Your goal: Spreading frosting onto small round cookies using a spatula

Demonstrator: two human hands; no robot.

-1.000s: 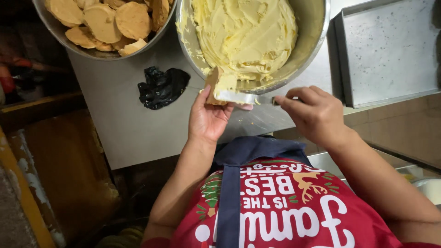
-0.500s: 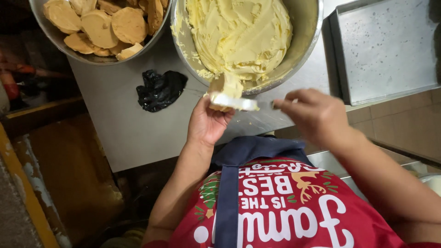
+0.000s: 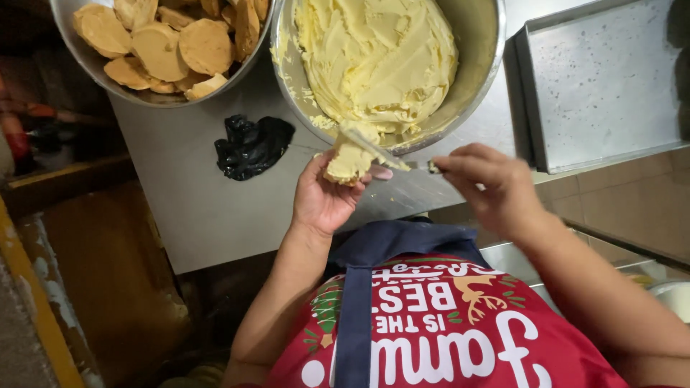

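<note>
My left hand holds a slice of bread coated with pale yellow butter, just below the rim of the big steel bowl full of butter. My right hand grips a knife whose blade lies across the top of the slice, smeared with butter. Both hands hover over the grey metal counter near its front edge.
A second steel bowl at the back left holds several round toasted bread slices. A crumpled black plastic bag lies between the bowls. A rectangular metal tray sits on the right. A red apron covers my front.
The knife has come down from the butter bowl onto the slice, and butter now covers the bread. My hands stayed close together at the bowl's rim.
</note>
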